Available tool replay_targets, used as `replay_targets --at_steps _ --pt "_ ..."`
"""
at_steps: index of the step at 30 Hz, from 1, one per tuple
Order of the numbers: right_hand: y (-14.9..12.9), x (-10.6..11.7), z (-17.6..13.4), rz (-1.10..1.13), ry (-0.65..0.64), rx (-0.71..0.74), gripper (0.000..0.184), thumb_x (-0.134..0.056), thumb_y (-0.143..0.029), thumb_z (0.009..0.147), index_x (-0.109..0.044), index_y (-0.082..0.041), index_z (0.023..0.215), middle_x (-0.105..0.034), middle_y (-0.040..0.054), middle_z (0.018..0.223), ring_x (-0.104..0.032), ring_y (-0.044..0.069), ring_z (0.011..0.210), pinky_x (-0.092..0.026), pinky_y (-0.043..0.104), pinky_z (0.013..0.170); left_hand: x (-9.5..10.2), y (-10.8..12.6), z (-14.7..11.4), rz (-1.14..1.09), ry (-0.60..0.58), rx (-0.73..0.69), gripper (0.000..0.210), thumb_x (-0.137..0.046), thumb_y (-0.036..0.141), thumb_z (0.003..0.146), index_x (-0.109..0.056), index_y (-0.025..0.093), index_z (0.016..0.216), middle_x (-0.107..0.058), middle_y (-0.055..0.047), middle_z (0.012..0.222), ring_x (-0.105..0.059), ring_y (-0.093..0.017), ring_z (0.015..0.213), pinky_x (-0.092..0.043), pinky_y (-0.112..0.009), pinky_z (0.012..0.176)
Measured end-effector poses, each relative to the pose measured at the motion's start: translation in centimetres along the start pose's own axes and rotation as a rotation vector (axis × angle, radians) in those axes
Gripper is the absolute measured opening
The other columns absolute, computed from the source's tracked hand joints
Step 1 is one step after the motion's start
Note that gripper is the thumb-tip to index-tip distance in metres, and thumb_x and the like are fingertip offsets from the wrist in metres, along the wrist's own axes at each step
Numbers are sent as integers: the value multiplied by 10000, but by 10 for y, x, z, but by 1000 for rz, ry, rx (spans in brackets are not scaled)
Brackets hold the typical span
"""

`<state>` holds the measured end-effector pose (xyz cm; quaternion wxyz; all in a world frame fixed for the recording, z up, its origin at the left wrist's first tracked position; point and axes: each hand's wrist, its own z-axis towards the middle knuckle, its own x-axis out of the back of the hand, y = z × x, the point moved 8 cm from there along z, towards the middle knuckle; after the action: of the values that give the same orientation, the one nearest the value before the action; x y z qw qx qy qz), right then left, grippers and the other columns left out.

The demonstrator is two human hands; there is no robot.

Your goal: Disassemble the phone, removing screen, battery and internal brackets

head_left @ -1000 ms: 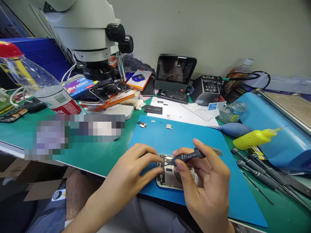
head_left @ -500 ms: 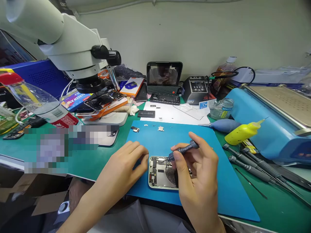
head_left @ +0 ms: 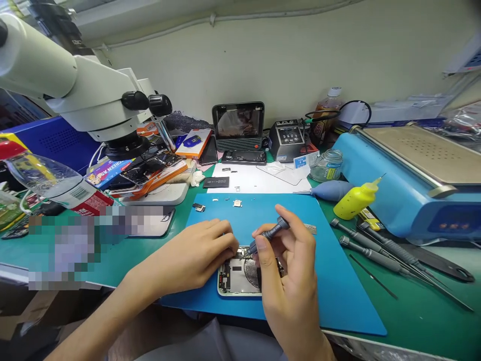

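An opened smartphone (head_left: 237, 285) lies on the blue mat (head_left: 338, 301), its inner parts and a round dark coil showing. My right hand (head_left: 291, 273) grips a small grey screwdriver (head_left: 277, 229) at a slant, forefinger on its cap, the tip down among the phone's parts. My left hand (head_left: 205, 253) rests over the phone's upper left corner. Its fingers are bent together at the inner parts; whatever lies between them is hidden. Several tiny loose parts, among them a silver metal piece (head_left: 237, 203) and a small camera-like module (head_left: 200, 207), lie along the mat's far side.
A microscope (head_left: 93, 95) looms at the left, above stacked phones and boxes. A plastic bottle (head_left: 56, 180) stands nearby. On the right are a yellow dropper bottle (head_left: 353, 199), several screwdrivers (head_left: 376, 258) and a blue heating machine (head_left: 398, 185). A phone battery (head_left: 216, 182) lies on white paper.
My left hand has come from beside the phone onto its upper left corner. My right hand keeps the screwdriver, its tip now further left and lower in the phone. The view has shifted.
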<state>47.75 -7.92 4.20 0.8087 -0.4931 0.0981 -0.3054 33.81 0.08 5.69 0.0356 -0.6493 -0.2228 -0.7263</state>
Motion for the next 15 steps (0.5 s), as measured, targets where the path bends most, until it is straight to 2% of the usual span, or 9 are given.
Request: replay_targets --at_steps 6,15 --pt "0 2 -3 15 -8 -6 533 -614 -254 1130 -491 -369 1636 -757 56 1230 -787 190 963 -690 336 782 -6 1 7 8 -45 -13 172 -454 153 1138 -582 221 1044 -641 -53 1054 -552 -238 879 -454 -387 772" --pt "-1 3 -1 27 2 -27 500 -616 -274 1129 -518 -352 1614 -751 54 1167 -783 189 904 -695 337 752 -4 -1 3 -12 3 -66 210 -434 117 1125 -614 217 1080 -645 -51 1036 -565 -231 876 -430 -382 736"
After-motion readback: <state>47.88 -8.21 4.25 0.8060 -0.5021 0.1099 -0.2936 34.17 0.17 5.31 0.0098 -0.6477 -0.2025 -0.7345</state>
